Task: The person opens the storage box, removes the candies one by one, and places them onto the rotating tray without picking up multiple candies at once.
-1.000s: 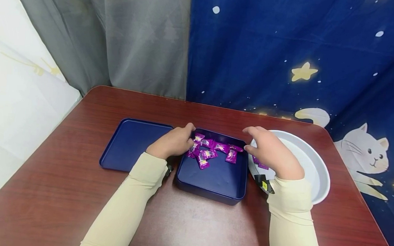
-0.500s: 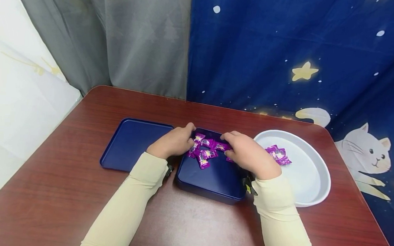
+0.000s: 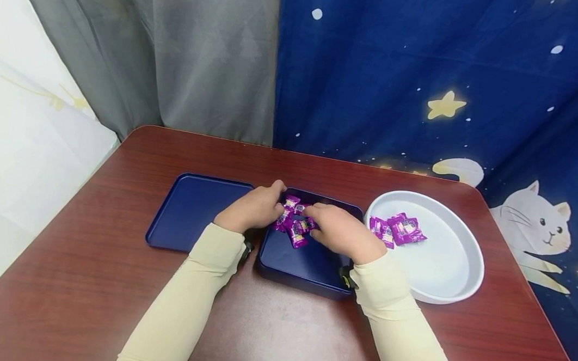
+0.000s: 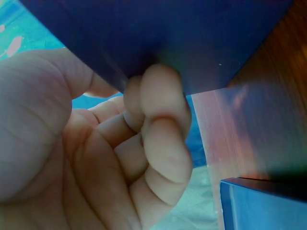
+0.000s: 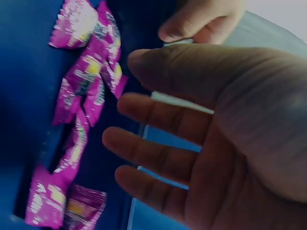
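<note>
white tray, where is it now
In the head view, the white tray stands on the right side of the table, just right of the dark blue box, with purple packets in it.

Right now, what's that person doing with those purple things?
The person's left hand grips the side of a blue box. The right hand is over the box, fingers by some purple packets, apparently holding none. More packets lie in the white dish, and a flat blue lid is left of the box.
</note>
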### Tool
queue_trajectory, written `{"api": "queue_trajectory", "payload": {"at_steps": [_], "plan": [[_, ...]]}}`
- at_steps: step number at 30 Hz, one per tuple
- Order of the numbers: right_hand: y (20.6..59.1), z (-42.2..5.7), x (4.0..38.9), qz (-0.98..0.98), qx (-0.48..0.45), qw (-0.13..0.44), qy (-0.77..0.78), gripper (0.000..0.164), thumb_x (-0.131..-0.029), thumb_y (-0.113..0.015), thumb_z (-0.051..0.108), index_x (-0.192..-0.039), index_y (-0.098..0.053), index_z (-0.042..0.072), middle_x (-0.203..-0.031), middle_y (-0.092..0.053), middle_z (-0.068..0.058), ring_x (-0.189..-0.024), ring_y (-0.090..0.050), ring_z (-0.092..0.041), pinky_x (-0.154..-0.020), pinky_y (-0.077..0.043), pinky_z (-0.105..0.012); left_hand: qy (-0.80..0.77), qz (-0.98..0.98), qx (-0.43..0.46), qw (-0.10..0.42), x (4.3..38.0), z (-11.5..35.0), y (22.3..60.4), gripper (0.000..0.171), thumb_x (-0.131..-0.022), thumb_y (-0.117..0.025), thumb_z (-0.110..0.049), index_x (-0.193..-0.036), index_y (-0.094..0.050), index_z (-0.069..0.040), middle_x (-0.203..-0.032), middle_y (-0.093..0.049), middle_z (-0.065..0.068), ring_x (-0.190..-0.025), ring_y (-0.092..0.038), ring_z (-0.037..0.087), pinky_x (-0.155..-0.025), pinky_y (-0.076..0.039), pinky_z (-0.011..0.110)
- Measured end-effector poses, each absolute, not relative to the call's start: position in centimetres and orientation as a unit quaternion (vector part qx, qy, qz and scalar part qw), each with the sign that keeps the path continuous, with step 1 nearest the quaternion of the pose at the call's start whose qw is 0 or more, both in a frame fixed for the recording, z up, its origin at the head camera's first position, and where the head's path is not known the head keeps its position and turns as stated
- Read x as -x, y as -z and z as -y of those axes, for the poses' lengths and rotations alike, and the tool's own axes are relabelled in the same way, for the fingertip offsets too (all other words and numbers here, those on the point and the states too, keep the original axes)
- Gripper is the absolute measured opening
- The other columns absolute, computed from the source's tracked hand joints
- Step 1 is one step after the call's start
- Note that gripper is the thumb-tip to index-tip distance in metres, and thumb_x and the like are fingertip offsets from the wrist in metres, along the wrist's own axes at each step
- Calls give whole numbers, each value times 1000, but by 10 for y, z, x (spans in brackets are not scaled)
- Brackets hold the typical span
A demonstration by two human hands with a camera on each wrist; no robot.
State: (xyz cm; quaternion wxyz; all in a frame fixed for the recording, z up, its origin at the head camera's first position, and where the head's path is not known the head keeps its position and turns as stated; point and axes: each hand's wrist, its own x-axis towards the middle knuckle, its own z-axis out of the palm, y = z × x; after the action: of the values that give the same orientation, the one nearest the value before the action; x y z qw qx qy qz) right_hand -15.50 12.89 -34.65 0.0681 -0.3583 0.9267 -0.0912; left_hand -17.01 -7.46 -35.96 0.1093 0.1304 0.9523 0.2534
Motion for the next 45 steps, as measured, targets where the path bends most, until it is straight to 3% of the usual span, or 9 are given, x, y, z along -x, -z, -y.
{"api": "queue_trajectory", "payload": {"at_steps": [6,15,21,26,36,45], "plan": [[360,-127,160,-922,365,77,98,33,-85,-66,14,-117,-64,11,-110,-66,-5,-97,-58,-18,-92,-48,-39,-253,-952,-137,104,171,74,360,42,-91,-50,-19,-130,-40,-8,-102,-62,12,-81,-56,20,-82,-49,40],[367,-125,162,-921,368,90,96,34,-86,-64,13,-120,-64,11,-115,-66,-6,-105,-58,-18,-95,-46,-39,-255,-951,-139,110,171,75,358,42,-91,-49,-18,-131,-39,-9,-79,-59,8,-75,-56,20,-75,-48,38],[366,-124,160,-925,357,106,83,27,-86,-64,15,-113,-65,11,-104,-66,-6,-91,-58,-18,-88,-50,-38,-256,-951,-137,108,170,76,358,42,-91,-49,-18,-131,-39,-8,-82,-60,8,-75,-56,20,-75,-47,38],[365,-124,158,-930,338,125,71,30,-84,-67,17,-114,-65,10,-105,-66,-7,-94,-58,-20,-89,-50,-40,-258,-951,-134,107,169,75,358,41,-91,-49,-18,-130,-39,-9,-86,-61,9,-76,-56,20,-76,-48,39],[368,-125,159,-933,329,132,60,17,-82,-71,18,-97,-65,12,-77,-58,0,-71,-51,-16,-70,-49,-32,-258,-951,-134,107,169,75,358,41,-91,-50,-18,-130,-40,-8,-84,-60,9,-75,-56,21,-74,-48,38],[369,-126,159,-932,336,122,62,11,-81,-71,18,-84,-61,13,-68,-52,0,-65,-48,-17,-62,-44,-31,-257,-951,-133,110,169,75,357,42,-91,-49,-18,-131,-39,-9,-79,-59,9,-72,-56,20,-72,-47,38]]}}
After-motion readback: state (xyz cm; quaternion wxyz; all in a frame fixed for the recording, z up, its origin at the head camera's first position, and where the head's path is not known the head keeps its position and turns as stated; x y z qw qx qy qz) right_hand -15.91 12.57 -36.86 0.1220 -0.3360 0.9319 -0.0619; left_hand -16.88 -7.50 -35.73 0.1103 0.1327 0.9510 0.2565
